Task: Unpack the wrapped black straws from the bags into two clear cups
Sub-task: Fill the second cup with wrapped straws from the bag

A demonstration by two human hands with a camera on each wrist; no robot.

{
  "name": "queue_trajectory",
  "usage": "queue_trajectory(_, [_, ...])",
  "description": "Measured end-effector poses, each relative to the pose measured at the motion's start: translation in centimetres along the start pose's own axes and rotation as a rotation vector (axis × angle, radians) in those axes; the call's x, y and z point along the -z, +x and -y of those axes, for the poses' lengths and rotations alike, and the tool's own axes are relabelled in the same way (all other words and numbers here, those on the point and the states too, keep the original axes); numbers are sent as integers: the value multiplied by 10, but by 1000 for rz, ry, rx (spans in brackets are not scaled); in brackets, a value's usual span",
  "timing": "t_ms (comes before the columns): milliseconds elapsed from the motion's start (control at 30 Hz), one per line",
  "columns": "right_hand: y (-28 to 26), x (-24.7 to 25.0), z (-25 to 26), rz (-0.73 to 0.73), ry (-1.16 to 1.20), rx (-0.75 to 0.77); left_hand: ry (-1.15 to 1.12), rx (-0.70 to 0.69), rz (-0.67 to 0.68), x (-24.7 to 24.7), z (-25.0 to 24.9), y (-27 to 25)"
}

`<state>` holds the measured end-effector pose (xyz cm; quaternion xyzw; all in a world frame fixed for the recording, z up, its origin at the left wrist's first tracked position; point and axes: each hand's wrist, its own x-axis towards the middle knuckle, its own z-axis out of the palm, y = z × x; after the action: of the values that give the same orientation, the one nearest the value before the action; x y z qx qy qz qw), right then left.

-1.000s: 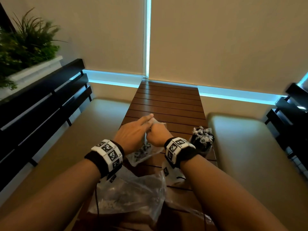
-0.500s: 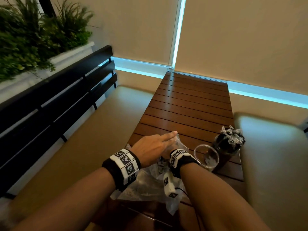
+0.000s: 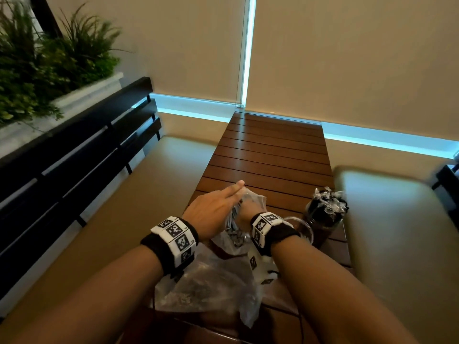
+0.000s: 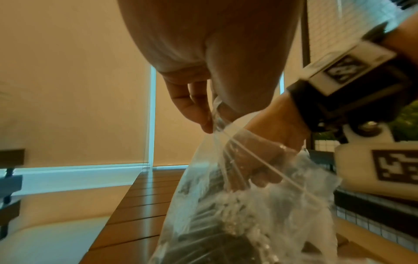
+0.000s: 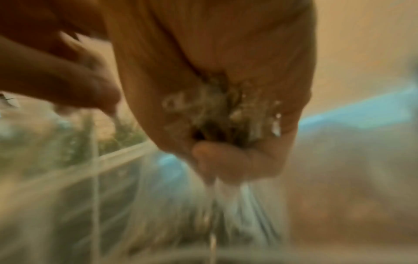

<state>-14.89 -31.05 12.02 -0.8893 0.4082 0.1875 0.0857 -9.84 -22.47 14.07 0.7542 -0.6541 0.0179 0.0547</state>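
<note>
My left hand [image 3: 224,199] pinches the mouth of a clear plastic bag [image 3: 257,200] and holds it up above the wooden table [image 3: 273,155]. The left wrist view shows the pinch on the bag [image 4: 248,214] at its upper edge. My right hand [image 3: 248,211] reaches inside the bag and grips a bundle of wrapped black straws [image 4: 212,225]. The blurred right wrist view shows the straw ends [image 5: 222,114] in the right hand's fist. A clear cup [image 3: 325,214] packed with wrapped straws stands at the right. A second clear cup [image 3: 303,229] is partly hidden behind my right wrist.
Another crumpled clear bag [image 3: 206,286] lies on the near end of the table under my forearms. Beige cushioned benches [image 3: 154,194] flank the narrow table. A black slatted backrest [image 3: 74,155] and a planter [image 3: 49,60] are on the left. Blinds close the far side.
My right hand has sunk deeper into the bag, which now stands higher around it. The view has swung left and back, bringing the second clear cup into sight.
</note>
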Motion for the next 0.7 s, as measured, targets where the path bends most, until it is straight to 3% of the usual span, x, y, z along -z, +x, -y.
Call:
queue_trajectory(100, [-13,32,-53,37,149,167,-131,85,-40,-4,11,13])
queue_trajectory(233, [-37,63,-75,85,-20,260,-326,168,-49,-7,14,30])
queue_trajectory(367, [-64,94,-120,116,-83,284,-435,235,-70,-9,7,38])
queue_trajectory(433, [-76,107,-141,113,-85,253,-481,331,15,-16,11,45])
queue_trajectory(500, [-91,118,-162,87,-21,243,-489,394,153,-23,10,49])
queue_trajectory(567, [-97,123,-178,36,96,244,-458,409,208,-29,3,50])
queue_trajectory(633, [-92,116,-183,-43,262,272,-534,392,150,-28,-10,50])
queue_trajectory(700, [-76,95,-180,-167,408,286,-751,356,53,-18,-26,55])
